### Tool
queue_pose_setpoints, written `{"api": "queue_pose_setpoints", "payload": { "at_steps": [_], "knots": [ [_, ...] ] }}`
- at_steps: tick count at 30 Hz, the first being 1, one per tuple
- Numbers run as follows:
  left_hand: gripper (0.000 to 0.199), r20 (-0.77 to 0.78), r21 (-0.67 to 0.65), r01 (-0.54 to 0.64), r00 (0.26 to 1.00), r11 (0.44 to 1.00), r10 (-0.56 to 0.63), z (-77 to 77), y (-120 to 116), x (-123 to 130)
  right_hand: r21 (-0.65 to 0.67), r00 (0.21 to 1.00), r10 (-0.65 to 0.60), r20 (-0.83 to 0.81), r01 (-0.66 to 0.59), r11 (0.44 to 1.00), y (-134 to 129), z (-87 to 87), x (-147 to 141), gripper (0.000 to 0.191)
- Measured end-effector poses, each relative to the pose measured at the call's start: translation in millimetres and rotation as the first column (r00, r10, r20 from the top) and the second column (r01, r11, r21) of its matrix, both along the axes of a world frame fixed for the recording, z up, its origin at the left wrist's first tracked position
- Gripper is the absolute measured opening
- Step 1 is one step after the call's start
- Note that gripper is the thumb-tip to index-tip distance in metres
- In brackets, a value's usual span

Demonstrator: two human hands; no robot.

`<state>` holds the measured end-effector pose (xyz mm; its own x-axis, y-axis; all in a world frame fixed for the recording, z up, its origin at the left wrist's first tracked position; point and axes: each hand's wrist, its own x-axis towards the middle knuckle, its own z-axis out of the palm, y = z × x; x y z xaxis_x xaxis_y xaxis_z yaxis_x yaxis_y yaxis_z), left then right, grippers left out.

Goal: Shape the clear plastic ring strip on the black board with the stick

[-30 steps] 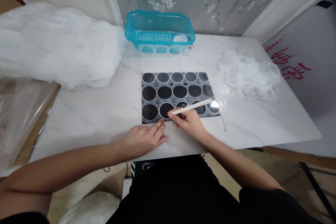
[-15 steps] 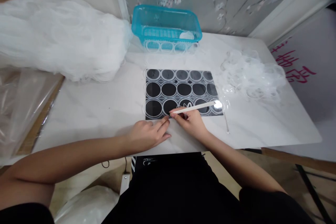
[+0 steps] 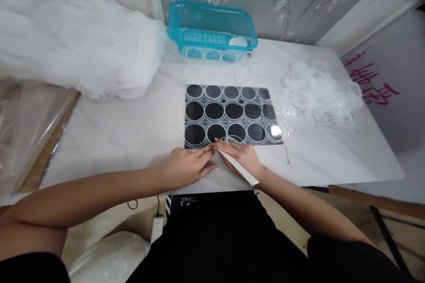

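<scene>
A black sheet (image 3: 234, 110) with rows of clear plastic rings lies on the white table in front of me. My right hand (image 3: 241, 154) is at its front edge, closed on a long, flat white strip (image 3: 238, 170). The strip slants from the fingertips towards my body. A thin white loop (image 3: 235, 139) shows just above those fingers. My left hand (image 3: 187, 166) lies beside it, fingers stretched and thumb apart. Its fingertips meet the right hand's at the sheet's front edge, and what lies under them is hidden.
A blue plastic basket (image 3: 212, 26) stands at the back, with a ring strip (image 3: 212, 55) by its front. A large pile of clear plastic pieces (image 3: 76, 44) fills the left side; a smaller heap of rings (image 3: 322, 93) lies on the right of the table (image 3: 338, 154).
The white strip has swung from pointing right across the sheet to pointing down towards my body. My right hand has turned with it; the left has hardly moved.
</scene>
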<state>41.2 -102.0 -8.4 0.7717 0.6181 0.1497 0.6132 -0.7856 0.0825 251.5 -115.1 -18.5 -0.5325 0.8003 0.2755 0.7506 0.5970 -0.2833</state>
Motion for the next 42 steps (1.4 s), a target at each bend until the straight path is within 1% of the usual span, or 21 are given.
{"api": "queue_pose_setpoints", "payload": {
  "at_steps": [2, 3, 5, 6, 7, 8, 9, 10, 11, 12, 13, 14, 15, 18, 20, 23, 26, 29, 36, 39, 42],
  "knots": [
    [0.045, 0.0, -0.037, -0.01, 1.0, 0.999, 0.01, -0.4, 0.5, 0.0, 0.014, 0.998, 0.025, 0.054, -0.026, 1.0, 13.8, 3.8, 3.8, 0.029],
    [0.045, -0.005, -0.055, -0.015, 1.0, 0.998, 0.015, -0.4, 0.8, -0.1, 0.033, 0.999, 0.009, 0.046, -0.01, 0.999, 27.5, 7.8, 7.8, 0.028],
    [0.044, -0.022, -0.081, -0.021, 1.0, 0.996, 0.019, -0.4, 1.6, -0.4, 0.098, 0.993, -0.094, -0.072, 0.101, 0.99, 65.9, 21.2, 20.7, 0.027],
    [0.043, -0.03, -0.086, -0.023, 0.999, 0.996, 0.02, -0.6, 2.0, -0.7, 0.148, 0.949, -0.222, -0.225, 0.259, 0.955, 87.1, 30.5, 29.2, 0.028],
    [0.042, -0.032, -0.084, -0.024, 0.999, 0.996, 0.022, -0.9, 2.4, -1.1, 0.159, 0.851, -0.33, -0.409, 0.423, 0.892, 106.5, 40.9, 38.3, 0.028],
    [0.042, -0.028, -0.076, -0.025, 0.999, 0.997, 0.023, -1.3, 2.8, -1.7, 0.132, 0.735, -0.373, -0.567, 0.528, 0.839, 121.7, 51.3, 47.2, 0.028],
    [0.042, -0.018, -0.062, -0.023, 1.0, 0.998, 0.022, -1.7, 3.2, -2.4, 0.073, 0.646, -0.385, -0.659, 0.564, 0.822, 130.8, 60.6, 55.1, 0.028],
    [0.041, -0.003, -0.044, -0.018, 1.0, 0.999, 0.018, -1.9, 3.7, -3.2, -0.01, 0.578, -0.406, -0.708, 0.567, 0.824, 132.8, 67.7, 61.3, 0.028],
    [0.041, 0.014, -0.026, -0.01, 1.0, 1.0, 0.01, -1.8, 4.3, -3.8, -0.099, 0.537, -0.435, -0.723, 0.542, 0.834, 127.8, 71.4, 65.3, 0.03],
    [0.04, 0.033, -0.008, 0.008, 0.999, 1.0, -0.007, -1.2, 4.9, -4.1, -0.189, 0.52, -0.47, -0.713, 0.504, 0.843, 116.8, 71.4, 67.3, 0.031],
    [0.039, 0.052, 0.011, 0.035, 0.998, 0.999, -0.035, 0.1, 5.5, -3.8, -0.279, 0.519, -0.51, -0.686, 0.46, 0.843, 101.5, 67.6, 67.4, 0.031],
    [0.039, 0.067, 0.03, 0.068, 0.995, 0.997, -0.069, 2.0, 6.0, -2.7, -0.35, 0.518, -0.552, -0.653, 0.44, 0.827, 83.9, 60.7, 66.0, 0.03],
    [0.038, 0.073, 0.045, 0.101, 0.992, 0.994, -0.104, 4.5, 6.4, -0.6, -0.396, 0.535, -0.578, -0.616, 0.424, 0.814, 66.1, 51.6, 63.6, 0.027],
    [0.042, 0.01, 0.042, 0.155, 0.988, 0.987, -0.156, 13.0, 7.1, 11.2, -0.449, 0.592, -0.588, -0.551, 0.384, 0.807, 24.8, 23.5, 54.5, 0.019],
    [0.047, -0.071, 0.023, 0.135, 0.989, 0.991, -0.133, 16.9, 7.7, 22.0, -0.474, 0.611, -0.581, -0.537, 0.351, 0.807, 12.2, 12.1, 48.9, 0.019],
    [0.051, -0.161, 0.022, 0.098, 0.983, 0.995, -0.093, 17.9, 9.0, 36.1, -0.494, 0.639, -0.558, -0.529, 0.303, 0.815, 9.7, 7.3, 42.4, 0.022],
    [0.05, -0.197, 0.019, 0.084, 0.977, 0.996, -0.079, 16.2, 9.9, 43.1, -0.486, 0.692, -0.511, -0.51, 0.259, 0.835, 12.7, 7.5, 38.2, 0.019],
    [0.049, -0.192, 0.036, 0.081, 0.979, 0.996, -0.073, 15.0, 9.6, 44.4, -0.472, 0.714, -0.473, -0.516, 0.224, 0.852, 13.2, 5.8, 36.2, 0.016],
    [0.049, -0.147, 0.048, 0.09, 0.986, 0.995, -0.082, 12.9, 8.5, 44.3, -0.476, 0.733, -0.483, -0.479, 0.245, 0.845, 11.3, 3.0, 35.2, 0.016],
    [0.049, -0.142, 0.014, 0.075, 0.987, 0.997, -0.073, 12.0, 9.8, 45.2, -0.42, 0.756, -0.452, -0.473, 0.258, 0.87, 10.3, 4.3, 34.2, 0.016],
    [0.05, -0.14, -0.039, 0.044, 0.989, 0.998, -0.049, 11.0, 11.2, 45.6, -0.275, 0.834, -0.357, -0.42, 0.258, 0.926, 2.6, 4.2, 33.0, 0.018]
  ]
}}
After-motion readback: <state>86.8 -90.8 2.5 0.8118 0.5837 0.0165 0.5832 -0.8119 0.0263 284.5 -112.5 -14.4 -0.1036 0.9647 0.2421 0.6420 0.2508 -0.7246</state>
